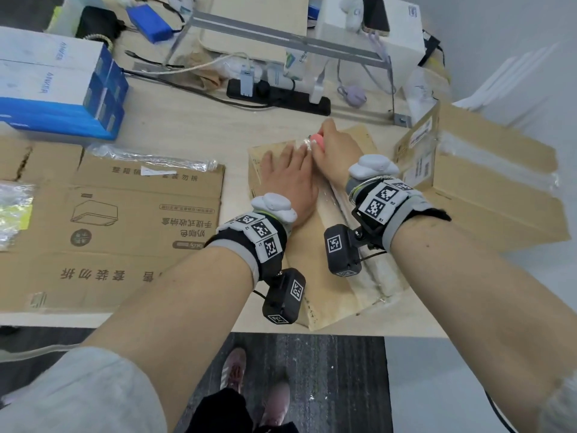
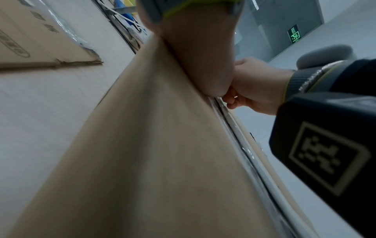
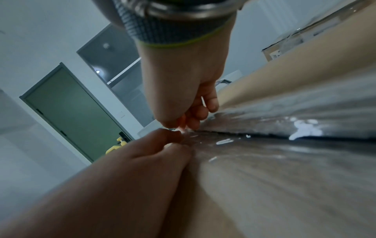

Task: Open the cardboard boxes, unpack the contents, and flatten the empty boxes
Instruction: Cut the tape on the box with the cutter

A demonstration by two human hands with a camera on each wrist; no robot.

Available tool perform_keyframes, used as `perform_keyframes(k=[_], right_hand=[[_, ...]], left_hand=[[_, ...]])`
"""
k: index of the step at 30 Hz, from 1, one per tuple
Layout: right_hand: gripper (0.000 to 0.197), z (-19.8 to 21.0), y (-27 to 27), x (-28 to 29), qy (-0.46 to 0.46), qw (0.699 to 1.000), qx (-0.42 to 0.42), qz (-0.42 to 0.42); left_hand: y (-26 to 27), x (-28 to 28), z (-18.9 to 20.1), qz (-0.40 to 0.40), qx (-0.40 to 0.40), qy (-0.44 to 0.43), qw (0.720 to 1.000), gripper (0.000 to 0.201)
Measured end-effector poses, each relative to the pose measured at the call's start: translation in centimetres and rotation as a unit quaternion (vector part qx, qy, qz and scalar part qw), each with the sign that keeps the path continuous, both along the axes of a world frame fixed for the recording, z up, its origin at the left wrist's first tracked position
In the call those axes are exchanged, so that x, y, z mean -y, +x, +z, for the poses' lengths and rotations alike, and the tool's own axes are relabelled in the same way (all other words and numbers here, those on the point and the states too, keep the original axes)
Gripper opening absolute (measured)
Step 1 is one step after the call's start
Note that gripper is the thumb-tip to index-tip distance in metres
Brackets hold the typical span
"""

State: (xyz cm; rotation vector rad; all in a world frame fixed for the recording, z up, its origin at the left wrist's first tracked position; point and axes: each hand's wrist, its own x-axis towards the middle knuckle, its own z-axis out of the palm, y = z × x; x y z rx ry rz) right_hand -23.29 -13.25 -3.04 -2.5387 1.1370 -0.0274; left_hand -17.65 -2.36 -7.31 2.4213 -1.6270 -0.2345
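Still taped — cardboard box [image 1: 315, 242] unopened

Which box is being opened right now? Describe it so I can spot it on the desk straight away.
Start at the black power strip near the desk's far side and come toward the near edge. The box lies flat there, under both hands: the left hand presses on top, the right hand grips a pink tool at its taped seam. Unlike the flattened printed cardboard to its left, it is plain and closed.

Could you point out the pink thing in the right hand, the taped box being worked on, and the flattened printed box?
Pink-handled tool [image 1: 317, 140], head view, its pink end beside the fist.
Taped brown cardboard box [image 1: 318, 245], head view, bare top panel.
Flattened printed cardboard box [image 1: 125, 214], head view, printed face.
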Motion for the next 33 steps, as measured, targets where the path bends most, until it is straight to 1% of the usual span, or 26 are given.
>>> perform_keyframes(k=[4,7,10,13,17,26,30,33], right_hand=[[0.028,-0.5,0.5,0.2,-0.018,0.999,-0.026,-0.01],[0.027,-1.0,0.7,0.3,-0.021,0.999,-0.028,-0.023],[0.027,-0.9,0.6,0.4,-0.023,0.999,-0.035,-0.007],[0.028,-0.7,0.5,0.5,-0.03,0.997,-0.061,0.021],[0.028,-1.2,0.5,0.4,-0.018,0.997,-0.075,0.008],[0.036,-1.0,0.2,0.0,-0.006,0.994,-0.108,0.016],[0.036,-1.0,-0.1,-0.4,-0.004,0.994,-0.106,-0.009],[0.036,-1.0,-0.4,-0.8,-0.014,0.993,-0.121,0.007]], left_hand=[[0.0,0.1,0.0,0.001,-0.007,0.001,1.0,0.057],[0.0,0.1,0.0,0.001,-0.005,0.005,1.0,0.057],[-0.1,0.1,0.1,0.002,0.0,0.005,1.0,0.056],[-0.1,0.2,0.0,0.008,0.001,0.0,1.0,0.054],[-0.1,0.2,0.0,0.0,0.003,0.012,1.0,0.056],[0.0,0.1,0.0,0.006,0.005,0.011,1.0,0.053],[0.0,0.2,0.0,0.003,0.001,0.016,1.0,0.052],[0.0,0.3,-0.1,0.005,0.005,0.018,1.0,0.051]])
